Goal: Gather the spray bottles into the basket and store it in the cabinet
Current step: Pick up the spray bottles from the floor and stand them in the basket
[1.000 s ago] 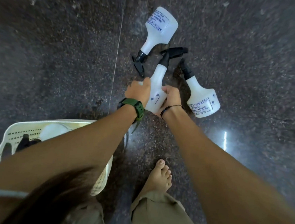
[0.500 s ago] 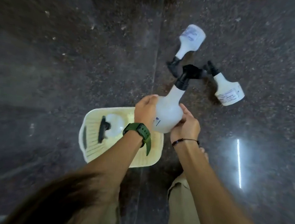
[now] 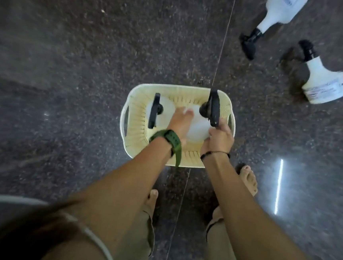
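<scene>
Two bottles (image 3: pixel 198 124) in basket (image 3: pixel 133 136) (two (image 3: pixel 324 83) beyond).

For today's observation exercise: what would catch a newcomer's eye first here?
Both hands, left hand and right hand, lower a white spray bottle into the cream basket at centre, beside another bottle. Two more bottles lie on the dark floor, upper right.

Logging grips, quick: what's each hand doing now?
Left hand: on the bottle, grip unclear.
Right hand: closed on the same bottle.
</scene>
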A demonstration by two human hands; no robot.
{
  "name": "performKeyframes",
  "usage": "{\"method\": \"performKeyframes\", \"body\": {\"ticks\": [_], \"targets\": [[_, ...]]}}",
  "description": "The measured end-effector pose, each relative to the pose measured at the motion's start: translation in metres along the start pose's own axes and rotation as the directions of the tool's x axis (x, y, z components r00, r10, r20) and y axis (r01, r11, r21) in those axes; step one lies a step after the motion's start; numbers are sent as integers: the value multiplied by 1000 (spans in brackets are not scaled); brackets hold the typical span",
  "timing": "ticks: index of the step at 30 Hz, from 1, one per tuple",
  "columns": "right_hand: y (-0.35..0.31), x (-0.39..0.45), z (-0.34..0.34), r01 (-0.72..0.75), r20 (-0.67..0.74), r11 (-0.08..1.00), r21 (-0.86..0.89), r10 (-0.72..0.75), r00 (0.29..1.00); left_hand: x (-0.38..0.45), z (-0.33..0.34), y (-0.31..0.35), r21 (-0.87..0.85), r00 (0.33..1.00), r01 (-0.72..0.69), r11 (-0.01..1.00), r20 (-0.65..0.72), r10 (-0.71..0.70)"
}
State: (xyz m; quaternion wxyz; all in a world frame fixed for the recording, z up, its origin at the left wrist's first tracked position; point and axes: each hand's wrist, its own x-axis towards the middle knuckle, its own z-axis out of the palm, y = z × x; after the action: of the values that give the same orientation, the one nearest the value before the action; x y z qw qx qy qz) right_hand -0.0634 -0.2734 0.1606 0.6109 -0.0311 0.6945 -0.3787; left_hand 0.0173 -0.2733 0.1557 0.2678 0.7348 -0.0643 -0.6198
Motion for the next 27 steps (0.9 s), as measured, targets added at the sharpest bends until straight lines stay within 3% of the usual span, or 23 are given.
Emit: {"method": "performKeyframes", "body": {"ticks": [5, 13, 17, 23, 27], "targets": [[26, 52, 1, 38, -30, 989, -142, -42, 999, 48, 10, -3, 34, 998, -69, 997, -3, 69], [32, 82, 23, 138, 68, 965, -224, -126, 990, 87, 1, -17, -167, 989, -145, 975, -20, 144], [33, 90, 26, 163, 106, 937, -310, -136, 985, 88, 0, -14, -98, 984, -176, 980, -31, 173], [30, 79, 27, 155, 87, 845, -512, -128, 988, 82, -3, -12, -67, 989, -141, 988, -62, 137], [19, 54, 24, 150, 111, 724, -674, -101, 989, 42, -4, 1, -91, 992, -115, 989, -69, 109]]}}
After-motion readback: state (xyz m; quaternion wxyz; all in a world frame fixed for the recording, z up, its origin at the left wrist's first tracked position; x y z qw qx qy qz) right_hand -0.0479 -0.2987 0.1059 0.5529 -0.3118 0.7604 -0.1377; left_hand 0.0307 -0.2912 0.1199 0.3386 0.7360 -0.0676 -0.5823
